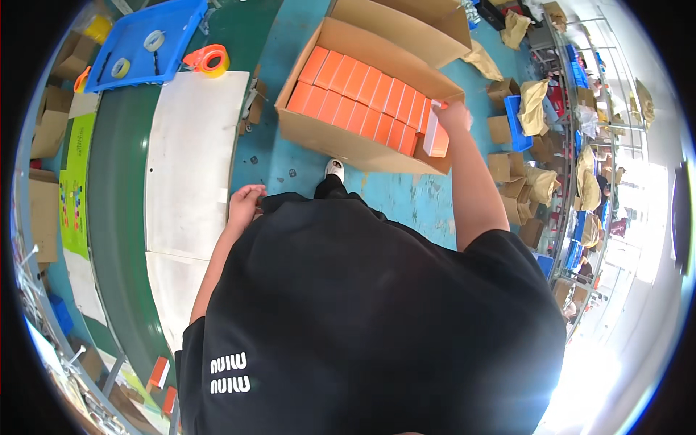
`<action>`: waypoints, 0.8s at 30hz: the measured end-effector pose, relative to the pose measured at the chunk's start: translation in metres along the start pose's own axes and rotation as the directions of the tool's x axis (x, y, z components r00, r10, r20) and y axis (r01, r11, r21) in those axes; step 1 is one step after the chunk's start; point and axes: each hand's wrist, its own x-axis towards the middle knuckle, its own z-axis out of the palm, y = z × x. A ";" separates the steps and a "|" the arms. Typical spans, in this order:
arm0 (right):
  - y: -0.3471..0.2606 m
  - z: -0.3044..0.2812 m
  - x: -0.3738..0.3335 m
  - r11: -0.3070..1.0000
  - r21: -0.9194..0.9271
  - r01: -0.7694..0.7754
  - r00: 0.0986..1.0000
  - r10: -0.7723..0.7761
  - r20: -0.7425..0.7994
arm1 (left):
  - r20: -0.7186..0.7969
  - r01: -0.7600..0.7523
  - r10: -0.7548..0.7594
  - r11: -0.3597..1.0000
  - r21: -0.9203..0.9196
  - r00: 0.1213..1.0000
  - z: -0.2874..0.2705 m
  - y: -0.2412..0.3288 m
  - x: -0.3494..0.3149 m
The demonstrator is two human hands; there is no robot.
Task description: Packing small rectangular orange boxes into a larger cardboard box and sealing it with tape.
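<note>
Head view shows your right hand (454, 119) at the right end of an open brown cardboard carton (341, 147), clamped around the upper part of a small orange-and-white rectangular box (436, 136), which has a pale side turned toward you. That box sits at the end of two long rows of orange rectangular boxes (355, 94), packed side by side inside the carton. Your hands are well apart: your left hand (246, 204) hangs near the front of your black short-sleeved shirt (377, 304), close to the edge of the white flat worktop (190, 167), its fingers bent; you cannot tell from this view whether they pinch anything. The carton stands over the worn teal floor (417, 206), with your white shoe (335, 169) just on your side of it. To your left, beyond the white surface, runs a dark green strip (119, 196). Near the far end of the worktop are a shallow blue plastic tray (170, 22), carrying two rolls of tape (120, 69), and an orange-red tape dispenser (210, 58) beside it.
</note>
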 end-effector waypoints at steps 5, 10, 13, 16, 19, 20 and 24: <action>0.051 0.093 0.083 0.991 -0.132 -0.033 0.963 0.067 0.262 | -0.109 0.066 -0.068 0.998 -0.021 0.992 0.063 0.016 -0.004; 0.104 0.190 0.113 0.949 -0.289 0.123 0.834 0.059 0.548 | 0.018 -0.144 0.143 0.984 0.101 0.990 0.123 0.011 0.032; 0.100 0.211 0.092 0.952 -0.267 0.151 0.807 0.037 0.589 | 0.072 -0.117 0.109 0.985 0.125 0.991 0.175 0.019 0.020; 0.087 0.215 0.068 0.908 -0.342 0.241 0.904 -0.082 0.420 | 0.171 -0.107 0.072 0.973 0.204 0.983 0.186 0.021 0.020; 0.094 0.210 0.059 0.897 -0.352 0.267 0.894 -0.094 0.439 | 0.086 -0.057 0.044 0.987 0.152 0.995 0.199 0.027 0.024; 0.096 0.212 0.060 0.901 -0.346 0.260 0.894 -0.089 0.440 | 0.087 -0.089 0.073 0.977 0.195 0.994 0.200 0.029 0.028; 0.108 0.235 0.090 0.923 -0.288 0.254 0.786 -0.023 0.618 | 0.093 -0.136 0.111 0.931 0.339 0.989 0.216 0.045 0.043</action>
